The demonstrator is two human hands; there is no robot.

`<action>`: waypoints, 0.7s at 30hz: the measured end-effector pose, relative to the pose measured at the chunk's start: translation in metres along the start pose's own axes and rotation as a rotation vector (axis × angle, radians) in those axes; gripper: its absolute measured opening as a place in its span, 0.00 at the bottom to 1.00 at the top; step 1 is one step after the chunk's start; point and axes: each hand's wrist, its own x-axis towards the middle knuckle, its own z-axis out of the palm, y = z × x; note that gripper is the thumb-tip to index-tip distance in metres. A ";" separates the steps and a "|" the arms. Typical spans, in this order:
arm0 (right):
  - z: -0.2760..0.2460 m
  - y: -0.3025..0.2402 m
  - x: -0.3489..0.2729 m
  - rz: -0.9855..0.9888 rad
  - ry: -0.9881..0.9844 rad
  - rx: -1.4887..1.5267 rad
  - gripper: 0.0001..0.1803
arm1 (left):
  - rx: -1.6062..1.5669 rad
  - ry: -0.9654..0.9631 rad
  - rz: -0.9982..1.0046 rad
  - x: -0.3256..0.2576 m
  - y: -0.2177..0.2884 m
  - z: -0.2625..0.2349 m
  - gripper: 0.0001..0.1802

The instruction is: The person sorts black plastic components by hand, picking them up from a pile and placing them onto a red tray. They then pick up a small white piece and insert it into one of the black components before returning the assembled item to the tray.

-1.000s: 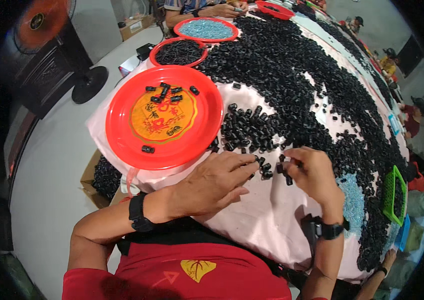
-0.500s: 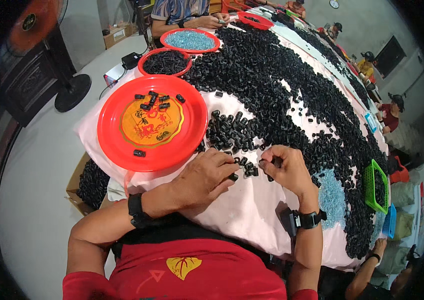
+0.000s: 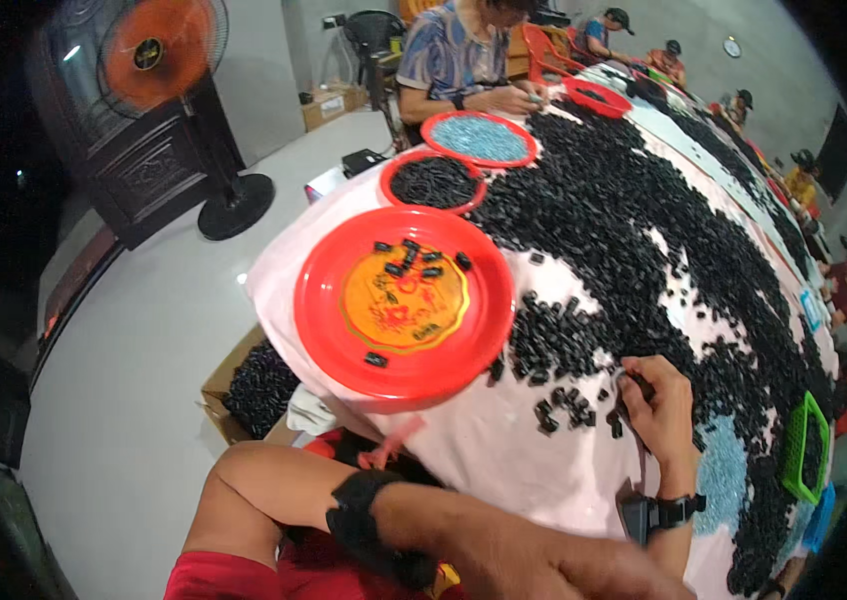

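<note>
The left hand [image 3: 584, 565] has swung back to the view's five o'clock, blurred (its grip I cannot tell), leaving only the right hand [image 3: 662, 402], curled, contents unclear, near the loose black pieces [image 3: 547, 417] at its nine o'clock.

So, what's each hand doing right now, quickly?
Left hand: blurred at the picture's lower edge; cannot tell if open or closed.
Right hand: curled beside the black parts; cannot tell whether it holds one.
</note>
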 end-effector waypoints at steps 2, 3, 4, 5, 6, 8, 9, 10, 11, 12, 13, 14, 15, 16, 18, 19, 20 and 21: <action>0.005 -0.004 0.006 -0.045 0.001 -0.042 0.13 | -0.268 -0.038 -0.004 0.003 -0.003 0.021 0.17; 0.008 -0.011 0.009 -0.080 -0.002 -0.076 0.13 | -0.411 -0.064 -0.003 0.005 -0.006 0.028 0.18; 0.010 -0.016 0.010 -0.112 -0.003 -0.113 0.13 | -0.556 -0.095 -0.005 0.006 -0.006 0.031 0.18; 0.010 -0.014 0.011 -0.113 -0.007 -0.114 0.13 | -0.557 -0.095 -0.001 0.003 -0.003 0.028 0.18; 0.011 -0.012 0.011 -0.114 -0.035 -0.129 0.13 | -0.530 -0.147 -0.082 -0.001 0.002 0.022 0.18; 0.010 -0.028 0.014 0.032 -0.117 -0.115 0.13 | -0.497 -0.187 -0.165 -0.005 0.002 0.020 0.18; 0.011 -0.018 0.013 -0.046 -0.080 -0.148 0.14 | -0.584 -0.216 -0.072 0.001 -0.008 0.022 0.18; 0.010 -0.014 0.013 -0.057 -0.069 -0.125 0.14 | -0.674 -0.250 0.021 0.005 -0.015 0.024 0.18; 0.010 -0.013 0.012 -0.068 -0.059 -0.101 0.14 | -0.676 -0.247 0.021 0.006 -0.021 0.027 0.18; 0.017 -0.015 0.013 -0.123 -0.054 -0.111 0.14 | -0.630 -0.239 0.105 0.007 -0.026 0.030 0.20; 0.021 -0.017 0.015 -0.175 -0.046 -0.124 0.14 | -0.584 -0.235 0.188 0.010 -0.026 0.031 0.21; 0.021 -0.017 0.014 -0.159 -0.062 -0.125 0.13 | -0.570 -0.197 0.112 0.005 -0.024 0.032 0.26; 0.019 -0.016 0.012 -0.152 -0.061 -0.127 0.13 | -0.576 -0.200 0.110 0.000 -0.021 0.029 0.26; 0.016 -0.016 0.012 -0.142 -0.066 -0.120 0.13 | -0.469 -0.167 0.036 -0.007 -0.015 0.022 0.24; 0.014 -0.012 0.005 -0.109 -0.075 -0.123 0.12 | -0.269 -0.107 -0.107 -0.024 -0.007 0.001 0.21; 0.013 -0.008 0.004 -0.121 -0.035 -0.102 0.12 | -0.168 -0.082 -0.174 -0.030 -0.003 -0.012 0.20; 0.009 -0.008 0.002 -0.133 0.001 -0.078 0.12 | -0.070 -0.054 -0.239 -0.035 0.001 -0.021 0.19; 0.005 -0.013 0.003 -0.141 -0.017 -0.111 0.12 | 0.028 -0.029 -0.303 -0.039 0.007 -0.028 0.17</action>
